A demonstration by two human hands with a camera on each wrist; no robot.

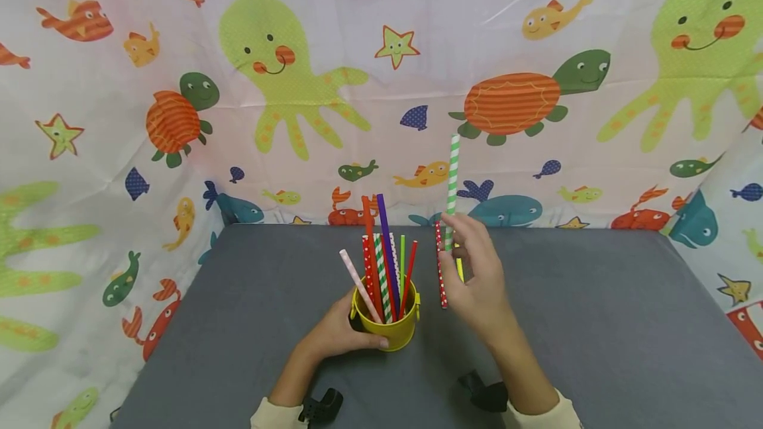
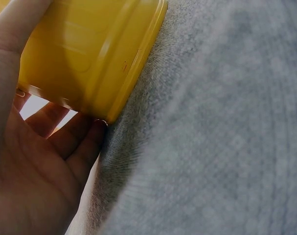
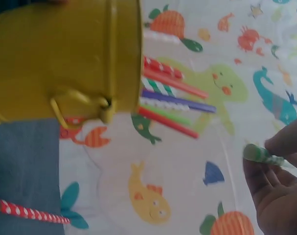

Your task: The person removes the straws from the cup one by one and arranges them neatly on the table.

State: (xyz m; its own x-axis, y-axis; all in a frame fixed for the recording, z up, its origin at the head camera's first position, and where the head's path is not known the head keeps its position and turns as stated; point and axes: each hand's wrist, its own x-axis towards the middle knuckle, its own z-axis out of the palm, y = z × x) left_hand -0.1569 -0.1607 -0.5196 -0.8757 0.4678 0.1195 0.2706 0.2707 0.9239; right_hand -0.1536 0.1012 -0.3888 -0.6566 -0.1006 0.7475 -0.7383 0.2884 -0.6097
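A small yellow bucket [image 1: 389, 335] stands upright on the grey table with several paper straws in it: red, orange, purple, light green, dotted and striped. My left hand [image 1: 341, 331] grips the bucket from its left side, thumb across the front; in the left wrist view its fingers curl round the yellow wall. To the right of the bucket, my right hand [image 1: 479, 277] pinches a green-and-white striped straw [image 1: 453, 174] near its lower end and holds it upright above the table. The right wrist view shows that straw's end [image 3: 256, 152] between thumb and fingers.
A red dotted straw [image 1: 441, 270] lies on the table between the bucket and my right hand. Beside it a yellow straw [image 1: 459, 269] is partly hidden by the hand. Behind the grey table [image 1: 596, 323] hangs a cloth [image 1: 369, 98] printed with sea animals.
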